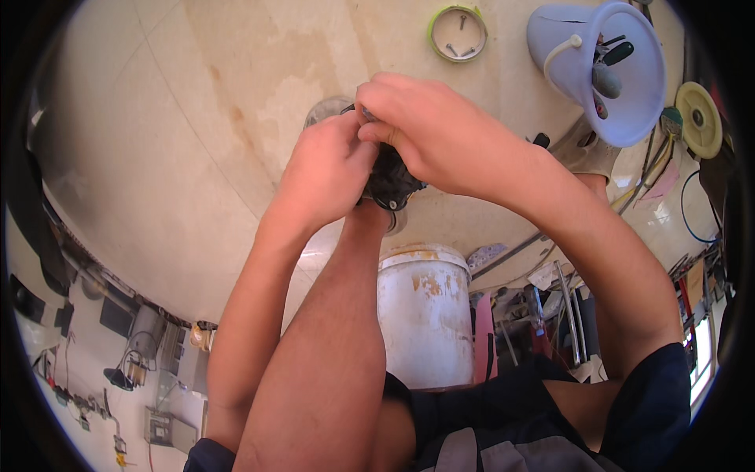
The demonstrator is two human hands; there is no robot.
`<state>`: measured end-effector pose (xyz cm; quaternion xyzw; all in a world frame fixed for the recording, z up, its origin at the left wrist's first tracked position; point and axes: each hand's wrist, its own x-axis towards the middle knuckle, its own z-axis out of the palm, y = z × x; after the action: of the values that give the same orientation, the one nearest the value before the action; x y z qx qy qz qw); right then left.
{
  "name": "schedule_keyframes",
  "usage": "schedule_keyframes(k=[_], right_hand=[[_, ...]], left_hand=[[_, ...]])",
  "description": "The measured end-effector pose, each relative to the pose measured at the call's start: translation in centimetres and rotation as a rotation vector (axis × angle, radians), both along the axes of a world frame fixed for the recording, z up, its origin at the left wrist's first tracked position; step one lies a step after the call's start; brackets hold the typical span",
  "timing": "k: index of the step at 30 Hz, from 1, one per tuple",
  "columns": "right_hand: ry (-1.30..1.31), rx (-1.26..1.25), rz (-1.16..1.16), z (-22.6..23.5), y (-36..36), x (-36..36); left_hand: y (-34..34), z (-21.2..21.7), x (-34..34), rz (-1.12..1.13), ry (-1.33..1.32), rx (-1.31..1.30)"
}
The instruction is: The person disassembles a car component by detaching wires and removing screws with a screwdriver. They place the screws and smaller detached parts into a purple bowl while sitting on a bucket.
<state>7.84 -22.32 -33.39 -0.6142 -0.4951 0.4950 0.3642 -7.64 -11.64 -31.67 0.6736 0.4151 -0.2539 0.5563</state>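
Observation:
My left hand [324, 169] and my right hand [417, 130] meet above the floor with their fingers closed together. Between the fingertips of my right hand shows a sliver of a small bluish-grey piece [367, 116], too covered to name. Just under both hands is a black part [391, 179] with a round metal fitting at its lower edge. My left fingers press against its upper end, and my hands hide most of it. Behind my left hand a pale grey rounded thing [324, 108] shows in part.
A shallow round lid [431, 33] holding several screws lies on the floor ahead. At far right a blue bucket [539, 39] with tools lies tilted, beside a yellowish spool [698, 118]. A stained white bucket [425, 322] stands near me, by metal rods and scraps.

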Motion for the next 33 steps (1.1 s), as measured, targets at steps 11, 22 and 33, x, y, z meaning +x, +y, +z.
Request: schedule_keyframes(k=[11, 22, 33], right_hand=[[0.094, -0.037, 0.036, -0.2, 1.1, 0.8], [0.502, -0.13, -0.952, -4.6, -6.8, 3.0], [0.201, -0.852, -0.931, -6.7, -18.9, -2.5]], left_hand=[[0.3, -1.0, -1.3, 0.2, -0.036, -0.209], [-5.8, -4.9, -4.4, -0.122, -0.2, 0.061], [-2.5, -2.6, -4.2, 0.633, -0.114, -0.521]])
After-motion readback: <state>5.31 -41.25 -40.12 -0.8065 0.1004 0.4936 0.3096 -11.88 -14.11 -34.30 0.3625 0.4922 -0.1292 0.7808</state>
